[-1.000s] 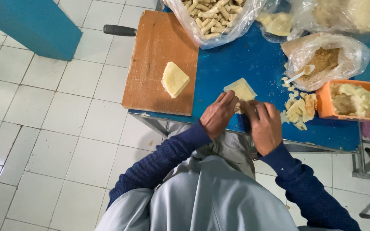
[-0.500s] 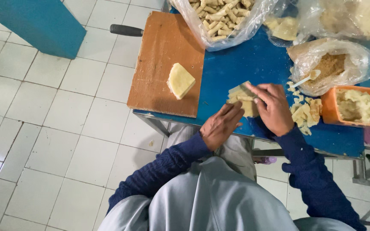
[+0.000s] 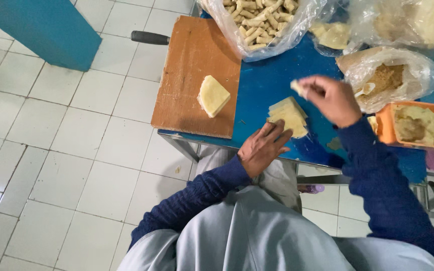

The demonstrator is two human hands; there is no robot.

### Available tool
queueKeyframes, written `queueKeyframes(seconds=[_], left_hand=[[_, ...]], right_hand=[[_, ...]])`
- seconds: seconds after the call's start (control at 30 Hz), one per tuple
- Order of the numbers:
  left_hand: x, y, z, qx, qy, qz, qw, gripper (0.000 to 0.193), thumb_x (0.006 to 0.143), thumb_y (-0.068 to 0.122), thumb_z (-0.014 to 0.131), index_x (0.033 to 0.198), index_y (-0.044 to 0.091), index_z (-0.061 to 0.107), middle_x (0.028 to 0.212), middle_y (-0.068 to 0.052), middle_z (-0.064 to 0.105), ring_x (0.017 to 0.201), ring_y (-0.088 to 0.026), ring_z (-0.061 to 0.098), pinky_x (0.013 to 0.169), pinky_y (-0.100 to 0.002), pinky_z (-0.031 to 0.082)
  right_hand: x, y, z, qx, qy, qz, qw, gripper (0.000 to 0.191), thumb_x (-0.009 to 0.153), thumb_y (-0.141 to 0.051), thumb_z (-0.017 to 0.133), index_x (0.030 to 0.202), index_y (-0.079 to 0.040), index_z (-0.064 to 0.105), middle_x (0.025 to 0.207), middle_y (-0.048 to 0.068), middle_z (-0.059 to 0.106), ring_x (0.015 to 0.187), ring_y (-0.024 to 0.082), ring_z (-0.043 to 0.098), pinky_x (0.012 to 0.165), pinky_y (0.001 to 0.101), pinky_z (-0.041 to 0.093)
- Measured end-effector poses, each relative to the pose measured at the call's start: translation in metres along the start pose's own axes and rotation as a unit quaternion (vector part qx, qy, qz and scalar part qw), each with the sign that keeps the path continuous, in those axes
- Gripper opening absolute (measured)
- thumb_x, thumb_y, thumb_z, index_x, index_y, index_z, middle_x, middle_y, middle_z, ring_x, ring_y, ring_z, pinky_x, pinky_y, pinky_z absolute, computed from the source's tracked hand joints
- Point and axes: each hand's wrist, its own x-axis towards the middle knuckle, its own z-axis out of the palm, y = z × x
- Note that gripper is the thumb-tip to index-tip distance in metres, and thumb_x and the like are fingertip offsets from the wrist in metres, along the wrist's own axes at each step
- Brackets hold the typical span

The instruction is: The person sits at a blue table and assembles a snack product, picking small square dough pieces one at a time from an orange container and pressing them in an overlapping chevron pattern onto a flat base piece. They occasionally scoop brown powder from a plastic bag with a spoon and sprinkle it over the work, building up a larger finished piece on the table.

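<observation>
My left hand (image 3: 263,147) rests on the front edge of the blue table (image 3: 269,83), fingers spread, touching the near side of a small stack of pale square wrappers (image 3: 288,115). Raised above the stack, my right hand (image 3: 330,98) pinches a small pale rolled piece (image 3: 297,87) between its fingertips. A second stack of pale square wrappers (image 3: 213,95) lies on the wooden cutting board (image 3: 187,85) to the left.
A clear bag of finished rolls (image 3: 259,22) sits at the back. On the right are a bag of brownish filling (image 3: 390,78), an orange tub of pale mash (image 3: 418,125) and more bags (image 3: 418,20). A dark handle (image 3: 149,37) juts out behind the board. White floor tiles lie on the left.
My right hand has lifted off the wrappers and risen toward the back right with a small roll pinched in it. My left hand has stayed by the stack at the table's front edge.
</observation>
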Motion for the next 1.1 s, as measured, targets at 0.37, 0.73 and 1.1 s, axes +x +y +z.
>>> queueKeyframes(seconds=[0.37, 0.73, 1.1], left_hand=[[-0.001, 0.001, -0.005, -0.015, 0.004, -0.006, 1.000, 0.051, 0.091, 0.032, 0.072, 0.137, 0.014, 0.062, 0.140, -0.016, 0.052, 0.126, -0.030, 0.053, 0.104, -0.039, 0.050], [-0.008, -0.001, -0.007, -0.076, -0.006, -0.027, 0.997, 0.045, 0.089, 0.020, 0.074, 0.133, 0.017, 0.064, 0.146, -0.022, 0.049, 0.134, -0.038, 0.051, 0.106, -0.044, 0.051], [-0.013, -0.004, -0.005, -0.112, 0.006, -0.049, 0.992, 0.034, 0.092, 0.011, 0.068, 0.125, 0.013, 0.064, 0.147, -0.021, 0.050, 0.137, -0.040, 0.052, 0.100, -0.044, 0.054]], right_hand=[[-0.077, 0.001, -0.074, -0.102, 0.104, -0.011, 0.989, 0.017, 0.107, -0.006, 0.064, 0.120, -0.007, 0.074, 0.110, 0.008, 0.074, 0.092, 0.018, 0.071, 0.074, 0.0310, 0.054], [-0.142, 0.062, -0.015, -0.321, 0.184, -0.059, 0.927, 0.019, 0.096, -0.005, 0.073, 0.115, -0.011, 0.073, 0.116, 0.009, 0.061, 0.109, 0.033, 0.058, 0.097, 0.0433, 0.051], [-0.157, 0.041, 0.000, -0.314, 0.139, -0.079, 0.936, 0.030, 0.081, -0.010, 0.080, 0.111, -0.012, 0.076, 0.114, 0.010, 0.058, 0.108, 0.031, 0.056, 0.094, 0.0425, 0.045]])
